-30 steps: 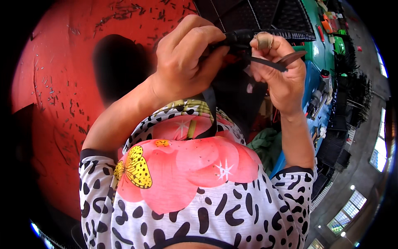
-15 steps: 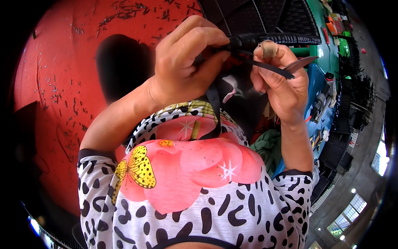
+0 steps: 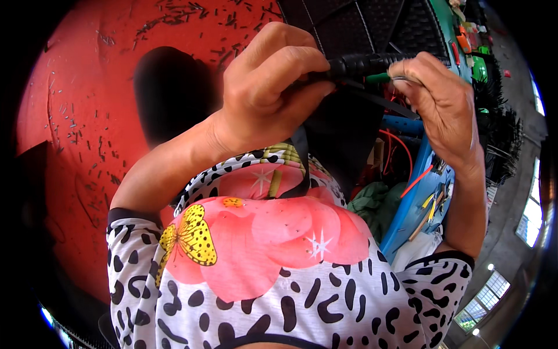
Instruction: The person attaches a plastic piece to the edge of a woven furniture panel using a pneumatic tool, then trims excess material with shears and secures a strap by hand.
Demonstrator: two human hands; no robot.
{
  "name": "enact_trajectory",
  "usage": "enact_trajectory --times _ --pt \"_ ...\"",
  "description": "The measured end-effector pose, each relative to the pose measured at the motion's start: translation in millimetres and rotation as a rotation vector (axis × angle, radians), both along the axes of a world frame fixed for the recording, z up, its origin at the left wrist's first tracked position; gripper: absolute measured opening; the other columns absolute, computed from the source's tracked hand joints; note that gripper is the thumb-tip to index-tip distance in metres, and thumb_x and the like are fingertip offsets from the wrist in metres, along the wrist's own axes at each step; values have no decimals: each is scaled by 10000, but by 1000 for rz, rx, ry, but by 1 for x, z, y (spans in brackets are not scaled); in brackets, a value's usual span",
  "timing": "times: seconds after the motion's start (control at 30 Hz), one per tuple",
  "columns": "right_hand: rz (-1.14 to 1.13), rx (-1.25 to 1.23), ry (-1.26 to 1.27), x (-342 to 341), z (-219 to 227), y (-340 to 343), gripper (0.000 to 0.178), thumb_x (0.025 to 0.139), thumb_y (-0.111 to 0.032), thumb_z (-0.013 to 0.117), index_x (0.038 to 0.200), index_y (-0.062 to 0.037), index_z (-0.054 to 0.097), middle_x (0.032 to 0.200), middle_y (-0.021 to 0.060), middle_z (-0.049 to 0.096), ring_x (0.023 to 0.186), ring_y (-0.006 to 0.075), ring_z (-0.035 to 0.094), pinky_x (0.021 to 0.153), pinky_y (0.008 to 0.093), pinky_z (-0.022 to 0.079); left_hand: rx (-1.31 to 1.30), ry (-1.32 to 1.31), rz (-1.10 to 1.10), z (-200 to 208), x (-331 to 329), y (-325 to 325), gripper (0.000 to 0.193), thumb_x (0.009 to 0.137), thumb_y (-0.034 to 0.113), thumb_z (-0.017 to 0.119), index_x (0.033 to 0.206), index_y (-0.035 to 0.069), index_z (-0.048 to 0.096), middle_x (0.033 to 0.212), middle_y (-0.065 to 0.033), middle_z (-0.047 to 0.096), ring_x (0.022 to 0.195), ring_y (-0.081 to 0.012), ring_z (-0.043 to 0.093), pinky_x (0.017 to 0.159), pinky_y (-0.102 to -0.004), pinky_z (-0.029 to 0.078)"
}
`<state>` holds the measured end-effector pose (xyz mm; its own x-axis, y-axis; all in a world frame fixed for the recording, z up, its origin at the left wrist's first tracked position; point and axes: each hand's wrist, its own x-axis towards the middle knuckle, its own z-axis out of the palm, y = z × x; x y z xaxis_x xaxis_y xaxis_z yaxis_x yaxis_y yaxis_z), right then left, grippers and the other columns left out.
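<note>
My left hand (image 3: pixel 279 81) is closed at the end of a wrapped black bar (image 3: pixel 349 64), thumb and fingers pinching around it and the black strip there. A flat black strip (image 3: pixel 383 104) runs from the bar toward the right, below my right hand. Another length of strip (image 3: pixel 299 151) hangs down from my left hand against my clothes. My right hand (image 3: pixel 442 104) is closed on a slim tool with a green end (image 3: pixel 378 78) and a silvery part at the fingers. The green end points at the bar. The rest of the tool is hidden in my hand.
Behind the bar stands a black woven panel (image 3: pixel 360 26). To the right is a blue tray (image 3: pixel 401 224) with small tools and a red hose (image 3: pixel 410 151). Green cloth (image 3: pixel 372 203) lies beside it. Black scraps litter the red floor (image 3: pixel 87 116).
My right hand has moved right and turned over. It held a curved brownish blade and the strip's end; now the green-ended tool shows in it. My left hand has barely shifted.
</note>
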<state>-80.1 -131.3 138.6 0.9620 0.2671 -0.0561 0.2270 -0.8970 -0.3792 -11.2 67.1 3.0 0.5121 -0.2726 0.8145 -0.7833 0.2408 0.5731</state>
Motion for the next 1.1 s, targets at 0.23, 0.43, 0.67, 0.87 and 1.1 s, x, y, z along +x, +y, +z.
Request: enact_trajectory --times 0.23,0.43,0.67,0.87,1.1 --pt "158 -349 -48 24 23 19 176 844 -142 637 913 -4 553 760 103 506 655 228 546 578 317 433 -10 -41 15 2 -2 -2 368 581 -134 750 904 -65 589 854 -154 564 695 -187 577 558 -253 468" --pt "258 -536 -196 21 16 18 295 861 -272 603 778 -23 466 709 119 415 624 322 495 534 388 377 0 -68 36 9 -7 -2 362 585 -128 757 901 -66 591 843 -158 557 670 -188 576 544 -257 470" --pt "393 -696 -37 34 30 28 294 869 -283 583 779 -28 468 724 120 459 654 338 537 546 412 400 -21 -110 2 7 -4 -4 341 608 -124 746 905 -72 585 867 -183 572 668 -202 588 556 -263 485" --pt "471 -724 -22 40 31 25 275 853 -268 602 802 -31 474 718 112 477 661 337 552 558 413 414 18 5 -41 8 -14 -7 338 622 -140 710 929 -88 578 912 -217 588 684 -218 597 576 -272 500" --pt "608 -932 287 62 46 40 262 839 -253 569 722 -21 535 682 134 598 617 308 644 487 403 517 38 -148 -22 -2 -14 -14 356 630 -136 694 965 -75 591 916 -206 585 683 -201 590 571 -254 484"
